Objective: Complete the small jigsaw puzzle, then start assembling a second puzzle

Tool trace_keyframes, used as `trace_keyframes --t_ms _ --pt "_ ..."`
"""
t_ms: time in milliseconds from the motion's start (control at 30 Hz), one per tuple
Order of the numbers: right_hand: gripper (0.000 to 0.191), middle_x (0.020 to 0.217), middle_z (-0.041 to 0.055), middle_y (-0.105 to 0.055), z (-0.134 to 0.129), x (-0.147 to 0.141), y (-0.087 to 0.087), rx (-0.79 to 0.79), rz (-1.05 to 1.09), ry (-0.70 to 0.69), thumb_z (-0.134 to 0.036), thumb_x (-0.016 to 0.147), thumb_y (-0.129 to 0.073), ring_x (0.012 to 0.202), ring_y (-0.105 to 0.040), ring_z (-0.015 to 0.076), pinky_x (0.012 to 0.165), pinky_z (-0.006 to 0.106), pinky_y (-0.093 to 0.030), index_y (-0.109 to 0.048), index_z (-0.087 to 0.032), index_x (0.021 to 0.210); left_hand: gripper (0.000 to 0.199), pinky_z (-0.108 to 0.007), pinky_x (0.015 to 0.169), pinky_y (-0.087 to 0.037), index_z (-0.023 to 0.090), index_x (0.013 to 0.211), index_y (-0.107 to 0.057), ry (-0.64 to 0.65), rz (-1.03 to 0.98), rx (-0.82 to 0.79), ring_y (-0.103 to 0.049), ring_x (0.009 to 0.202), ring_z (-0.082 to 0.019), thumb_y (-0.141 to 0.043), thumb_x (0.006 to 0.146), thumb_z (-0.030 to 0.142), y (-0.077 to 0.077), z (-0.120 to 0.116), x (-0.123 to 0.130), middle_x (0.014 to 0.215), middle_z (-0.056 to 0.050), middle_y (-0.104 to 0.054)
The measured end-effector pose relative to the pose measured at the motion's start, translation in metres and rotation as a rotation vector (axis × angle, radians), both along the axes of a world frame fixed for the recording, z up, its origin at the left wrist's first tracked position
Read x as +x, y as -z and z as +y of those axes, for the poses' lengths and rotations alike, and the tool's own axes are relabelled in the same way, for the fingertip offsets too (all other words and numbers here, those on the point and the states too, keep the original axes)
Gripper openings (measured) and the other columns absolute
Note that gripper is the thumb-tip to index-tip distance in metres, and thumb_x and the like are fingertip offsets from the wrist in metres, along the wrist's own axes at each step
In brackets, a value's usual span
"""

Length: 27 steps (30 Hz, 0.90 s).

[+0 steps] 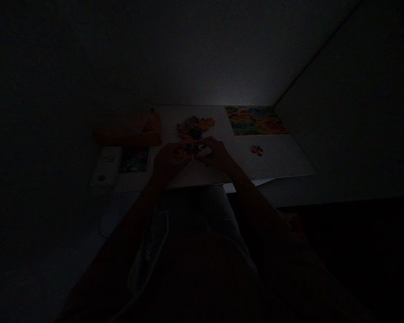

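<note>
The scene is very dark and fine detail is lost. Over the white table, both hands meet at a small cluster of jigsaw puzzle pieces (pixel 191 149). My left hand (pixel 168 160) curls around the left side of this cluster, thumb toward the near edge. From the right, my right hand (pixel 218 154) grips the cluster's other side between thumb and fingertips. Just beyond the fingers lies a heap of loose puzzle pieces (pixel 191 125) in orange and dark colours. A few puzzle pieces (pixel 256 150) rest apart, right of my right hand.
A colourful printed picture (pixel 256 121) lies at the back right of the white table (pixel 289 161). On the left are an orange box (pixel 131 131), a dark picture card (pixel 134 159) and a white case (pixel 107 166). A wall (pixel 195 67) rises behind the table.
</note>
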State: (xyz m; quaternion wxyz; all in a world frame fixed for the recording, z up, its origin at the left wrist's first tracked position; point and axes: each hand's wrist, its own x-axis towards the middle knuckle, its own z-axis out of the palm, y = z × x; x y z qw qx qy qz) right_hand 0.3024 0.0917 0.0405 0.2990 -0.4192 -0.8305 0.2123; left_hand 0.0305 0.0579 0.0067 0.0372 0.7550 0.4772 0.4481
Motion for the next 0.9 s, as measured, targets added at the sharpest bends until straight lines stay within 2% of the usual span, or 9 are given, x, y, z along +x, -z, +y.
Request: trace_keyframes --t_ms 133,300,400,467,567,700,800,900 --pt "0.056 0.150 0.0124 -0.076 -0.006 0.012 -0.011 0.096 -0.021 0.031 -0.048 0.101 -0.091 0.124 -0.079 0.0335 0.117 0.058 -0.059 -0.076 -0.033 0.154 0.053 -0.043 0.100 -0.066 0.026 0.140 -0.071 -0.013 0.017 -0.058 -0.081 0.110 -0.028 -0.088 0.100 0.056 -0.001 0.001 0.000 0.125 -0.010 -0.082" --pt "0.059 0.151 0.0117 -0.073 -0.024 0.035 -0.042 0.237 -0.021 0.124 -0.055 0.105 -0.085 0.129 -0.074 0.0376 0.120 0.062 -0.057 -0.073 -0.038 0.160 0.052 -0.046 0.100 -0.067 0.026 0.140 -0.070 -0.027 0.017 -0.066 -0.080 0.111 -0.029 -0.087 0.100 0.055 -0.002 0.003 -0.001 0.128 -0.011 -0.082" --pt "0.059 0.151 0.0113 -0.073 -0.033 0.054 -0.058 0.309 -0.022 0.151 -0.058 0.106 -0.084 0.128 -0.074 0.0377 0.120 0.062 -0.058 -0.073 -0.039 0.160 0.052 -0.048 0.099 -0.067 0.027 0.138 -0.071 -0.040 -0.001 -0.060 -0.080 0.110 -0.030 -0.085 0.101 0.061 -0.002 0.004 -0.002 0.126 -0.010 -0.082" --pt "0.060 0.150 0.0109 -0.074 -0.035 0.073 -0.062 0.344 -0.047 0.191 -0.062 0.104 -0.085 0.130 -0.074 0.0388 0.120 0.064 -0.058 -0.073 -0.039 0.158 0.054 -0.051 0.096 -0.067 0.028 0.137 -0.071 -0.039 -0.013 -0.059 -0.079 0.107 -0.030 -0.081 0.103 0.068 -0.001 0.005 -0.003 0.124 -0.009 -0.081" --pt "0.060 0.143 0.0114 -0.076 -0.035 0.111 -0.055 0.374 -0.106 0.313 -0.067 0.101 -0.087 0.131 -0.073 0.0416 0.120 0.069 -0.057 -0.076 -0.039 0.152 0.059 -0.055 0.093 -0.068 0.028 0.136 -0.071 -0.027 -0.030 -0.051 -0.079 0.105 -0.032 -0.077 0.103 0.076 0.000 0.007 -0.003 0.124 -0.011 -0.081" --pt "0.057 0.133 0.0134 -0.077 -0.036 0.173 -0.029 0.370 -0.047 0.476 -0.072 0.099 -0.085 0.111 -0.077 0.0373 0.105 0.066 -0.065 -0.081 -0.033 0.141 0.057 -0.055 0.094 -0.068 0.031 0.133 -0.072 -0.028 -0.059 -0.032 -0.079 0.103 -0.033 -0.080 0.100 0.076 0.002 0.009 -0.004 0.119 -0.010 -0.081" --pt "0.060 0.132 0.0150 -0.076 -0.041 0.211 -0.006 0.307 -0.003 0.607 -0.075 0.094 -0.085 0.102 -0.078 0.0336 0.094 0.060 -0.067 -0.082 -0.030 0.134 0.053 -0.052 0.092 -0.068 0.033 0.133 -0.072 -0.025 -0.066 -0.033 -0.079 0.101 -0.032 -0.080 0.100 0.073 0.003 0.009 -0.003 0.120 -0.010 -0.080" --pt "0.064 0.133 0.0188 -0.077 -0.044 0.231 0.012 0.207 -0.054 0.695 -0.074 0.089 -0.090 0.102 -0.079 0.0348 0.097 0.061 -0.065 -0.083 -0.026 0.130 0.051 -0.047 0.093 -0.067 0.029 0.136 -0.072 -0.025 -0.044 -0.056 -0.079 0.102 -0.030 -0.079 0.103 0.068 0.001 0.006 -0.003 0.122 -0.010 -0.080"
